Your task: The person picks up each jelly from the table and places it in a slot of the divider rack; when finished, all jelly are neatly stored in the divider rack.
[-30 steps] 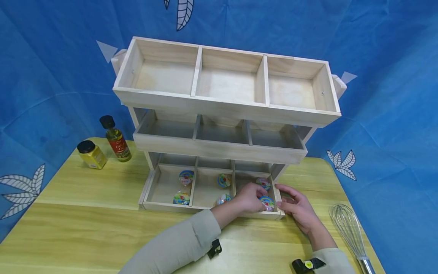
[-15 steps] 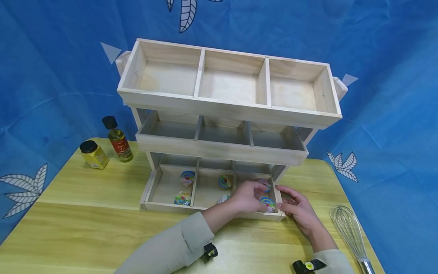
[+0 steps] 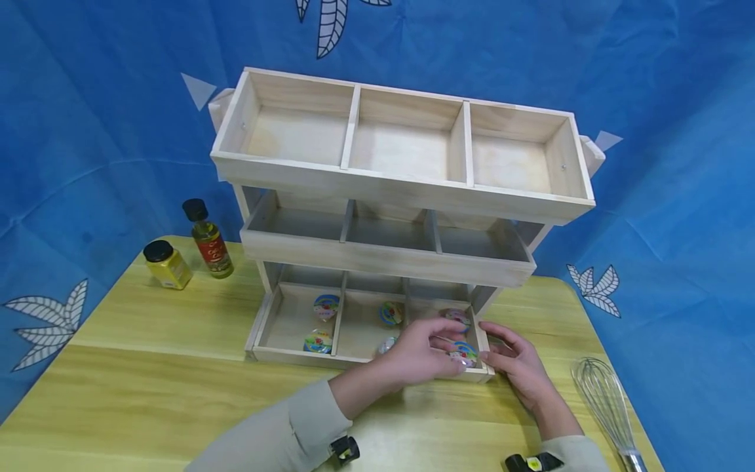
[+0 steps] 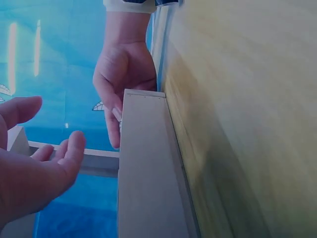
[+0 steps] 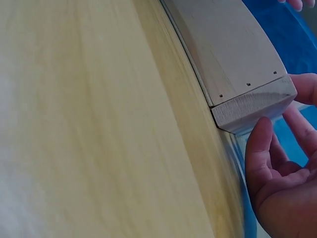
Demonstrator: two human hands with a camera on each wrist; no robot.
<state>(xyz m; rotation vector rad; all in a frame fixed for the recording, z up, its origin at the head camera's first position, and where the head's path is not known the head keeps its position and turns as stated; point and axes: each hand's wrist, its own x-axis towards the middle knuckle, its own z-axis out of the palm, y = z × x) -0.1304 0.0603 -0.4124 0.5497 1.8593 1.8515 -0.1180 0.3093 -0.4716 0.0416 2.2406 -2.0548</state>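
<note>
My left hand (image 3: 421, 354) hovers over the right compartment of the bottom wooden tray (image 3: 289, 358), fingers spread and apart from the cups. Beneath its fingertips lies a small jelly cup (image 3: 464, 354) with a printed lid; another jelly cup (image 3: 457, 319) sits behind it. Seen from the left wrist, the left hand (image 4: 39, 173) has nothing between its thumb and fingers. My right hand (image 3: 522, 367) touches the tray's right end with relaxed fingertips. In the right wrist view, the right hand (image 5: 282, 173) has its thumb against the corner of the tray (image 5: 252, 104).
More jelly cups lie in the left compartment (image 3: 297, 321) and middle compartment (image 3: 361, 324). Above rise a middle shelf (image 3: 383, 259) and a top shelf (image 3: 401, 187). An oil bottle (image 3: 213, 249) and yellow jar (image 3: 169, 267) stand at left, a whisk (image 3: 607, 403) lies at right.
My left hand has drawn back slightly to the left and its fingers have spread away from the jelly cups. The right hand stays at the tray's end. The head view shifted slightly.
</note>
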